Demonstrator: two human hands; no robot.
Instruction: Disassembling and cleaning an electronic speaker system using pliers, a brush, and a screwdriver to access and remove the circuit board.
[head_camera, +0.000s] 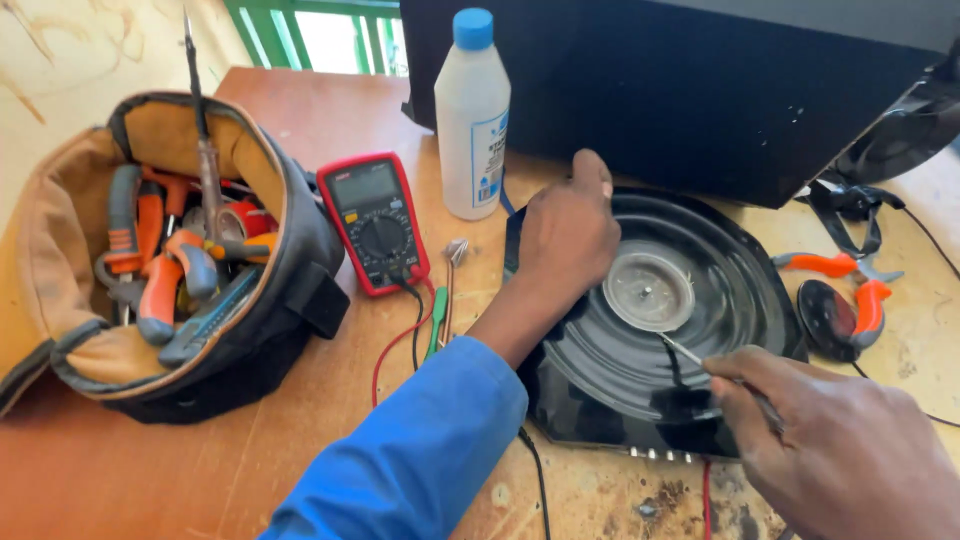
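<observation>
Right now the left hand (568, 232), in a blue sleeve (420, 450), lies knuckles-up with fingers curled over the ten o'clock edge of the black round appliance (640, 350) on the wooden table (180, 460). At its five o'clock the right hand (845, 450) pinches a thin metal tool (690, 354), the tip aimed at the pale centre disc (649, 291). Off at nine o'clock sits a red multimeter (375, 222), beyond it an open tool bag (165, 250); a white bottle (472, 115) stands at eleven, orange-handled pliers (845, 285) at three.
</observation>
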